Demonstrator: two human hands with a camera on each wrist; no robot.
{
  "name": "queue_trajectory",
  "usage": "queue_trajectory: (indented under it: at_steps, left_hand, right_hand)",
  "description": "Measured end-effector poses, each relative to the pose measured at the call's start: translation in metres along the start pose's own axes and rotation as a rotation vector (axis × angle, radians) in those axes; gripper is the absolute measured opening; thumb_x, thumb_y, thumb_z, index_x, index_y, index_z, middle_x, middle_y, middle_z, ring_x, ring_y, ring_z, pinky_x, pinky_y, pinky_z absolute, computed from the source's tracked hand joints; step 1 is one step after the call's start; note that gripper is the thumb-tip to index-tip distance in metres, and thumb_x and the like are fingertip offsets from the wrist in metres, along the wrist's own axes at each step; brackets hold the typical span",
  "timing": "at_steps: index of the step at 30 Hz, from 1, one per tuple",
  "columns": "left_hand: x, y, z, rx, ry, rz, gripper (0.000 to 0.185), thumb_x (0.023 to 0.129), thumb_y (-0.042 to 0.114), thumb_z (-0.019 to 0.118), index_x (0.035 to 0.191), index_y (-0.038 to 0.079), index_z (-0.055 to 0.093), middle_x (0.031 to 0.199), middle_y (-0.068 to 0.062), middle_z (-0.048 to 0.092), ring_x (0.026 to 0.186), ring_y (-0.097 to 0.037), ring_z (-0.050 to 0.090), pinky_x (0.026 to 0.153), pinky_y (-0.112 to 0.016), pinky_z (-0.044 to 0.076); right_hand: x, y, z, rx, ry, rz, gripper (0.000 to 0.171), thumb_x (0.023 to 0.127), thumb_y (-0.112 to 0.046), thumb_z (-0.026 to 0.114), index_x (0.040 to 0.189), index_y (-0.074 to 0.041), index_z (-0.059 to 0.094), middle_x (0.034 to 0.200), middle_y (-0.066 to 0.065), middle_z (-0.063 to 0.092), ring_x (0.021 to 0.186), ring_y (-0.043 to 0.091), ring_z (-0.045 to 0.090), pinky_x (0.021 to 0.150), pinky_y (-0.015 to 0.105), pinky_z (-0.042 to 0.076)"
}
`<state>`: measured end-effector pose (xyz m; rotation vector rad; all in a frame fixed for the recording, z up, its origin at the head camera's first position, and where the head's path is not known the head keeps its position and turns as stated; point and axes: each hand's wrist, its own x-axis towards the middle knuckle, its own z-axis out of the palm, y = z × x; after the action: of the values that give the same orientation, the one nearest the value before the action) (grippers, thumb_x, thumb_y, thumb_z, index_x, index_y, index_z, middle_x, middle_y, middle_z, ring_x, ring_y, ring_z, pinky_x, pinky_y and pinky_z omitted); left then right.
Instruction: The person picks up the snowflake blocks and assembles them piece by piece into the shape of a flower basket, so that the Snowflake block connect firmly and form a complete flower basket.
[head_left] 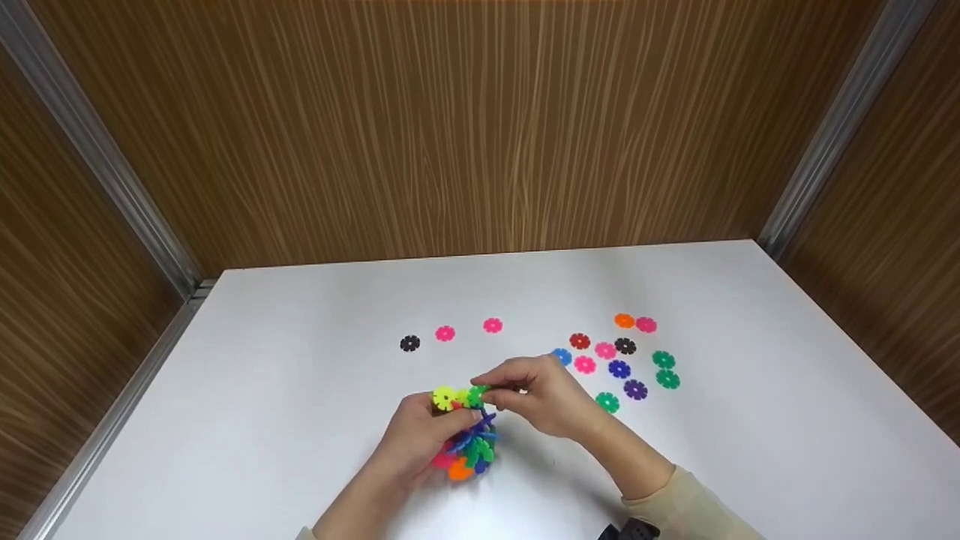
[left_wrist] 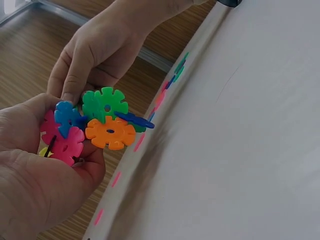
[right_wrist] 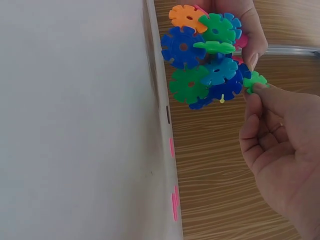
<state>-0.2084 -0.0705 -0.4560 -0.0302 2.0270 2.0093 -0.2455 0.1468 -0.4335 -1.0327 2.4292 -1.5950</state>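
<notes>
Table [head_left: 262, 420] bears discs [head_left: 449, 334] (wrist views: edges only), left hand [head_left: 414, 441] gripping a cluster [right_wrist: 214, 75], right hand [head_left: 549, 401] pinching green disc [right_wrist: 255, 81]

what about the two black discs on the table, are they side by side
No, one black disc lies at left and the other black disc well to its right, with pink discs between them.

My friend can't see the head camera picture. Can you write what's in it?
A left hand grips a cluster of colourful notched discs over a white table while the right hand pinches a green disc at its upper edge. Loose discs lie on the table, mostly to the right, before a wood-patterned wall.
</notes>
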Motion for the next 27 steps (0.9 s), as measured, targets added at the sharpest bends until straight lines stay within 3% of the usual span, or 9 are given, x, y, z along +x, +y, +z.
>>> queue_trajectory:
  at_steps: [7, 12, 19, 24, 27]
  left_hand:
    - [0.0, 0.001, 0.0, 0.001, -0.019, 0.054, 0.029, 0.091, 0.013, 0.08, 0.112, -0.006, 0.073, 0.097, -0.008, 0.075, 0.087, -0.02, 0.069, 0.087, -0.028, 0.06]
    - [-0.003, 0.007, -0.007, -0.031, -0.032, 0.025, 0.031, 0.094, 0.018, 0.078, 0.114, -0.005, 0.072, 0.099, -0.009, 0.076, 0.089, -0.021, 0.07, 0.088, -0.028, 0.06]
    - [-0.003, 0.012, -0.013, -0.193, 0.041, -0.042, 0.028, 0.1, 0.021, 0.064, 0.112, -0.004, 0.064, 0.103, -0.013, 0.072, 0.093, -0.023, 0.07, 0.089, -0.031, 0.06]
    - [0.0, 0.012, -0.015, -0.282, 0.083, 0.009, 0.034, 0.103, 0.024, 0.063, 0.119, -0.006, 0.062, 0.11, -0.014, 0.068, 0.098, -0.024, 0.066, 0.089, -0.029, 0.059]
    - [0.0, 0.013, -0.013, -0.33, 0.07, 0.051, 0.036, 0.104, 0.022, 0.063, 0.123, -0.008, 0.062, 0.114, -0.014, 0.067, 0.103, -0.023, 0.064, 0.092, -0.028, 0.058]
  right_hand:
    - [0.001, 0.0, 0.002, -0.043, -0.013, -0.067, 0.019, 0.097, -0.003, 0.077, 0.115, -0.006, 0.082, 0.101, 0.003, 0.08, 0.081, 0.011, 0.069, 0.074, 0.028, 0.062]
    - [0.001, -0.002, 0.002, -0.027, -0.003, -0.034, 0.022, 0.099, -0.01, 0.077, 0.12, -0.011, 0.081, 0.105, -0.001, 0.079, 0.085, 0.013, 0.069, 0.078, 0.029, 0.062]
    - [-0.001, 0.002, 0.001, 0.039, 0.053, 0.059, 0.032, 0.105, -0.021, 0.07, 0.135, -0.012, 0.072, 0.121, 0.004, 0.076, 0.103, 0.021, 0.071, 0.089, 0.032, 0.06]
    - [-0.003, 0.005, 0.004, 0.034, -0.052, 0.148, 0.044, 0.105, -0.031, 0.069, 0.145, -0.014, 0.065, 0.124, 0.007, 0.072, 0.1, 0.027, 0.072, 0.086, 0.031, 0.059]
    - [-0.003, 0.004, 0.006, 0.085, -0.124, 0.202, 0.058, 0.102, -0.034, 0.073, 0.154, -0.016, 0.056, 0.13, 0.009, 0.069, 0.102, 0.028, 0.073, 0.086, 0.033, 0.06]
